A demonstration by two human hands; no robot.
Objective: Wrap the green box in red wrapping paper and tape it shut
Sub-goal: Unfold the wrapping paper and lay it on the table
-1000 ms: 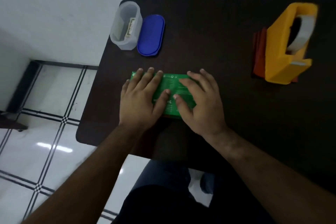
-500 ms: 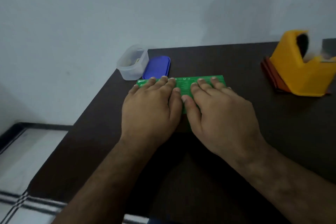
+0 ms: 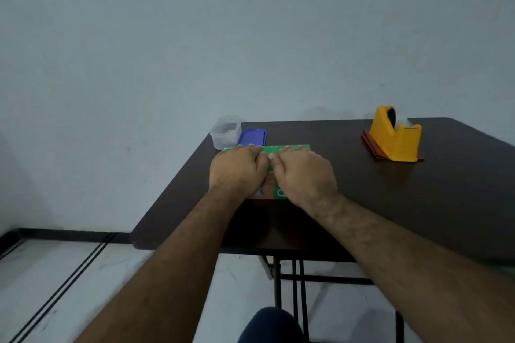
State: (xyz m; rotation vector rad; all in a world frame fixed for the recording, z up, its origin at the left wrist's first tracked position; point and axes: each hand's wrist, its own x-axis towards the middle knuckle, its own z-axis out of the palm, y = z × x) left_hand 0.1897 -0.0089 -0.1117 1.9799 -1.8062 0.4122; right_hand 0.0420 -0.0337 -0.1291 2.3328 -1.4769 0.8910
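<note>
Your two bare forearms rise from the lower corners of the frame and meet at its centre. Your left hand (image 3: 238,168) and right hand (image 3: 305,175) lie side by side, palms down, thumbs nearly touching, fingers (image 3: 252,147) reaching away from you and bent over the flat green box (image 3: 278,151) beneath them.

Green box (image 3: 289,149) with white print, yellow dispenser (image 3: 397,139) on red paper (image 3: 367,140), blue lid (image 3: 252,136), clear tub (image 3: 224,131), dark brown counter (image 3: 418,203)
</note>
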